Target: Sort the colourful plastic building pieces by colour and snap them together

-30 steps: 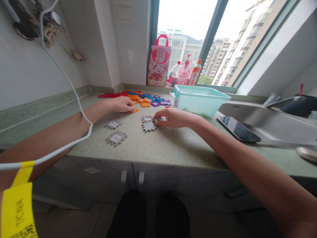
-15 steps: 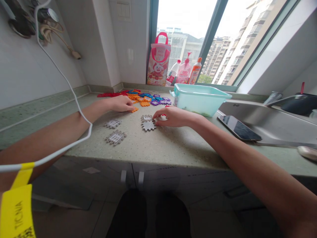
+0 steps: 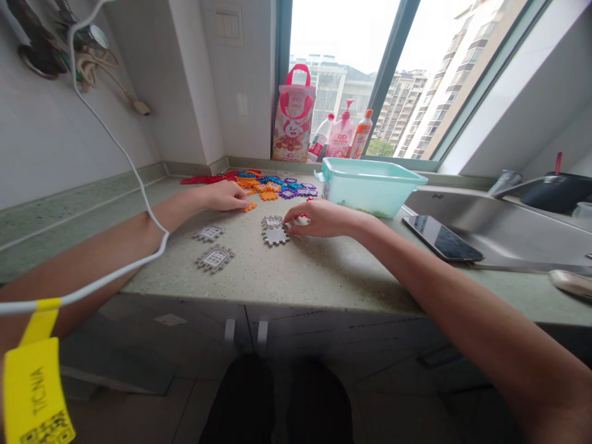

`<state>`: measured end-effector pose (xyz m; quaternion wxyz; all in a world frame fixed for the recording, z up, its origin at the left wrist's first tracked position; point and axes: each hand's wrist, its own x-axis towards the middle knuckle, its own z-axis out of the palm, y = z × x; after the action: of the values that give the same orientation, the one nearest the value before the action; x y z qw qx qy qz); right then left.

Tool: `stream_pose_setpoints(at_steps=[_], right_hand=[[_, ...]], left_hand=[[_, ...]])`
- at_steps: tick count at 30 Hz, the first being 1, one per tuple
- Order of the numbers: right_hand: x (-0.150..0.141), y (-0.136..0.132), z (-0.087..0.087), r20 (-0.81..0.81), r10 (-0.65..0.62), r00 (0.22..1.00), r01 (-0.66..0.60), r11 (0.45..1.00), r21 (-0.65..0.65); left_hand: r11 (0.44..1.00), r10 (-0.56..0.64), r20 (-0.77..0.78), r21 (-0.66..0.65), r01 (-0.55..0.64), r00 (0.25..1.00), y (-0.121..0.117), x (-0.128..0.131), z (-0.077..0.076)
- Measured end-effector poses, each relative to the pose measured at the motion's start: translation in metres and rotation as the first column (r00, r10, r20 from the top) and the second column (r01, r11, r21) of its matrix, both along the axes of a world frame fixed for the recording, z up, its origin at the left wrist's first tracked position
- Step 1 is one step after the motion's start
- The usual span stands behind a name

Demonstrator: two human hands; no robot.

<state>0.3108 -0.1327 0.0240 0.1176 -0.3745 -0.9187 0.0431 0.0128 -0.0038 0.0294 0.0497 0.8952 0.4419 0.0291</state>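
My left hand (image 3: 222, 196) rests low over the counter, its fingers bent together onto an orange interlocking tile (image 3: 250, 207). My right hand (image 3: 319, 217) is curled, thumb and forefinger at the right edge of a plain grey interlocking tile (image 3: 275, 236). A grey window-patterned tile (image 3: 272, 222) touches the far side of that one. Something red and white (image 3: 304, 216) shows partly under my right fingers. Two more grey window tiles, a smaller one (image 3: 209, 233) and a larger one (image 3: 215, 258), lie flat nearer my left forearm.
Behind my hands spreads a pile of red, orange, blue and purple tiles (image 3: 269, 195). A turquoise tub (image 3: 374, 185) stands right of it, then a phone (image 3: 441, 237) by the steel sink (image 3: 518, 228). A white cable (image 3: 134, 163) hangs across my left forearm. Bottles (image 3: 341, 137) line the window.
The view has shifted slightly. Both hands and the tiles keep almost the same places on the counter.
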Motion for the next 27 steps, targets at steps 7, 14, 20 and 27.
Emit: stream_pose_setpoints(at_steps=[7, 14, 20, 27], right_hand=[[0.000, 0.001, -0.001, 0.002, 0.002, 1.000, -0.002, 1.000, 0.000], [0.001, 0.001, -0.001, -0.004, 0.016, 1.000, -0.016, 1.000, 0.008], [0.001, 0.002, -0.001, -0.026, 0.029, 0.999, -0.030, 1.000, -0.011], [0.012, 0.012, -0.002, 0.014, -0.025, 1.000, 0.024, 0.999, 0.033]], left_hand=[[1.000, -0.007, 0.021, -0.016, 0.007, 1.000, 0.002, -0.002, -0.002], [1.000, -0.017, 0.019, -0.009, 0.017, 1.000, 0.001, -0.001, -0.001], [1.000, -0.015, 0.012, -0.005, 0.015, 1.000, 0.001, 0.000, -0.001], [1.000, -0.027, 0.015, 0.013, 0.026, 1.000, 0.000, 0.001, -0.001]])
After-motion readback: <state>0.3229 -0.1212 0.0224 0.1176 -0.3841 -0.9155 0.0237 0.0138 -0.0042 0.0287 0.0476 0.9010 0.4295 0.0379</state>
